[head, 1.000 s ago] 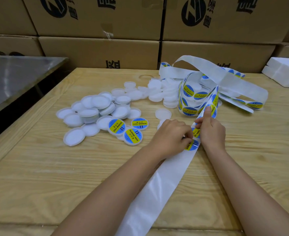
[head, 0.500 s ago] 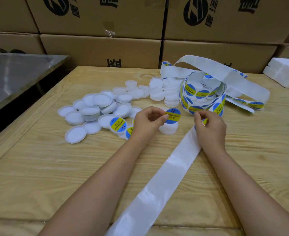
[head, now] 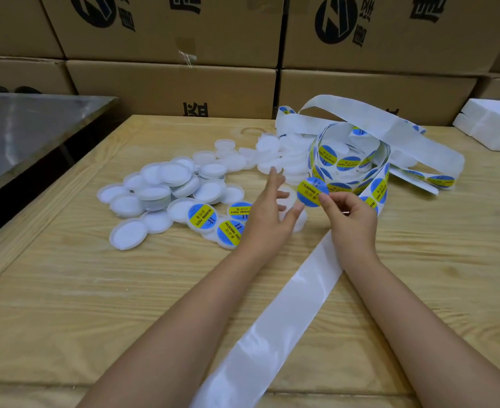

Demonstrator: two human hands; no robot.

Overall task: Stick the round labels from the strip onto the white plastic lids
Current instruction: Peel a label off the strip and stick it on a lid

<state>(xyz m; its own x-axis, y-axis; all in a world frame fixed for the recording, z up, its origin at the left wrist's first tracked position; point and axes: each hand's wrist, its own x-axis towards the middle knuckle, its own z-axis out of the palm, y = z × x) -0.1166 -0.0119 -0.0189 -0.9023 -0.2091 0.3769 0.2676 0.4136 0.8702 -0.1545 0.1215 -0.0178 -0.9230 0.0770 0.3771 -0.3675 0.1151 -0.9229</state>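
Placement is the step in hand: one peeled round label [head: 310, 191] hangs clear of the strip [head: 287, 319], pinched at its lower edge between thumb and forefinger of the right hand [head: 350, 219], a little above the middle of the tabletop [head: 95, 290]. The left hand [head: 269, 219] holds nothing. Its fingers are spread wide and fairly straight over a bare lid [head: 301, 222] just beside the label, though whether they touch that lid cannot be told. Three labelled lids [head: 203, 216] lie just left of that hand, and the heap of unlabelled lids [head: 166, 187] spreads toward the far left corner. The coil of unused labels [head: 348, 163] sits toward the far edge, and the spent backing runs down to the near edge. The next move likely calls for the left hand to steady the bare lid while the right centres the label on its flat top and presses it down without a crease (a skewed first touch would be hard to undo). Half a second ago the label was in the left hand's pinch and the right hand rested on the strip — it has since changed hands, and the left has opened. A second ago both hands were together at the strip, peeling.
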